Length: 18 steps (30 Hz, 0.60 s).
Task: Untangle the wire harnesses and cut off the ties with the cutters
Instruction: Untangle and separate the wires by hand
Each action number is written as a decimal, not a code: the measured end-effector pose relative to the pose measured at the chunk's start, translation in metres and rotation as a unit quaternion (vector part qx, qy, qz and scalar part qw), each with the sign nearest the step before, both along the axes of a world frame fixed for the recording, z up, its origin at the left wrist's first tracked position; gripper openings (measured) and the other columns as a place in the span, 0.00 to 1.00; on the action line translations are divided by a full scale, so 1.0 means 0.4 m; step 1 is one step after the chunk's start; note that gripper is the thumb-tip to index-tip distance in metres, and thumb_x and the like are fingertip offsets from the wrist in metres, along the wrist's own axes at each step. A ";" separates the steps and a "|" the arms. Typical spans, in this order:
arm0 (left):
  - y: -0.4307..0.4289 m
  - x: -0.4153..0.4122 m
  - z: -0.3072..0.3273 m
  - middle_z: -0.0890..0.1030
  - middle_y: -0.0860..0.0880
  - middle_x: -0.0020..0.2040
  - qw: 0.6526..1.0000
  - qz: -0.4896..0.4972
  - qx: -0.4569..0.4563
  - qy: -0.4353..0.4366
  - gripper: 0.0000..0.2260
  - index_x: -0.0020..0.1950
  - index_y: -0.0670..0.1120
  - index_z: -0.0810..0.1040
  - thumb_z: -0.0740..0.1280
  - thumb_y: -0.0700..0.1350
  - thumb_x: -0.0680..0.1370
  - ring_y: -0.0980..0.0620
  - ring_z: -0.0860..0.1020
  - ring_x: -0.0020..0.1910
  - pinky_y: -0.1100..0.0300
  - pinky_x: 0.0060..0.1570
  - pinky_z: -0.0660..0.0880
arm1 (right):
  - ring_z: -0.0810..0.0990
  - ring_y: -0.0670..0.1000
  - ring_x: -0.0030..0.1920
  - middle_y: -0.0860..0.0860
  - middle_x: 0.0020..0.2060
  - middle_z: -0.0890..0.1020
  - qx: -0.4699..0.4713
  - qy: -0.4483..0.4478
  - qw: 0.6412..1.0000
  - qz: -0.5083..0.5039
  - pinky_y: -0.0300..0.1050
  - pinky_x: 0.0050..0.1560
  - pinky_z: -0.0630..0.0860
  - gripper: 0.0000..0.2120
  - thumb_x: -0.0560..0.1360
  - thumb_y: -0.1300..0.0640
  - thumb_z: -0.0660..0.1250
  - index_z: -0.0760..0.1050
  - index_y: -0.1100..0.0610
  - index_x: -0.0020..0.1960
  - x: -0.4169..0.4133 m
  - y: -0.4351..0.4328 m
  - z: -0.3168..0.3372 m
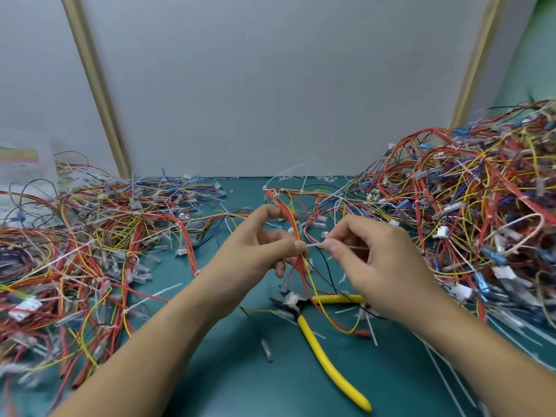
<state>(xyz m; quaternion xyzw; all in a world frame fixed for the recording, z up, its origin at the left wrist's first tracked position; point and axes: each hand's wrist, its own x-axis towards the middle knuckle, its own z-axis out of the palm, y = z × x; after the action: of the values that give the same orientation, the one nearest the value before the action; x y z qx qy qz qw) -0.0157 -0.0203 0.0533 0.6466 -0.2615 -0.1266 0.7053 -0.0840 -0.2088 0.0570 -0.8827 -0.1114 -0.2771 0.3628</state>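
My left hand [258,245] grips a wire harness [296,233] of red, orange and yellow wires, held up above the green mat. A thin white cable tie [314,245] sticks out sideways from the bundle, and my right hand [373,260] pinches it between thumb and forefinger. The yellow-handled cutters [319,341] lie on the mat just below both hands, jaws pointing left, with neither hand on them. Wires from the held harness hang down across the cutters.
A tall heap of tangled harnesses [469,206] fills the right side. A flatter spread of wires [90,236] covers the left. Cut white tie pieces [370,329] litter the green mat [240,386]. A grey partition wall [270,85] stands behind.
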 end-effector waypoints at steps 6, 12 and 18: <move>0.000 0.006 0.006 0.79 0.44 0.40 0.997 0.063 -0.033 -0.004 0.23 0.66 0.41 0.72 0.72 0.31 0.72 0.49 0.77 0.33 0.55 0.38 0.71 | 0.77 0.45 0.39 0.42 0.37 0.80 0.016 -0.007 1.000 -0.014 0.35 0.39 0.71 0.02 0.76 0.55 0.71 0.79 0.49 0.45 0.003 -0.005 -0.002; 0.045 0.064 0.008 0.80 0.50 0.41 0.932 0.295 -0.212 0.006 0.19 0.66 0.42 0.70 0.68 0.32 0.77 0.54 0.81 0.40 0.65 0.37 0.75 | 0.77 0.47 0.44 0.42 0.40 0.78 0.020 -0.075 0.997 0.010 0.34 0.44 0.71 0.03 0.76 0.52 0.68 0.79 0.50 0.48 -0.016 0.011 0.018; 0.022 0.037 0.012 0.80 0.49 0.40 0.969 0.228 -0.084 -0.043 0.18 0.59 0.45 0.75 0.68 0.28 0.74 0.50 0.80 0.36 0.63 0.31 0.71 | 0.78 0.48 0.43 0.44 0.39 0.79 0.008 -0.017 0.997 0.077 0.41 0.44 0.74 0.03 0.76 0.57 0.69 0.81 0.52 0.44 -0.019 0.032 -0.007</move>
<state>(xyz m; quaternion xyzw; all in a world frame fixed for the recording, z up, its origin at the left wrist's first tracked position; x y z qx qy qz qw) -0.0010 -0.0114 0.0582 0.6326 -0.1466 0.0879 0.7554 -0.0918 -0.1961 0.0544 -0.8637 -0.1826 -0.2646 0.3882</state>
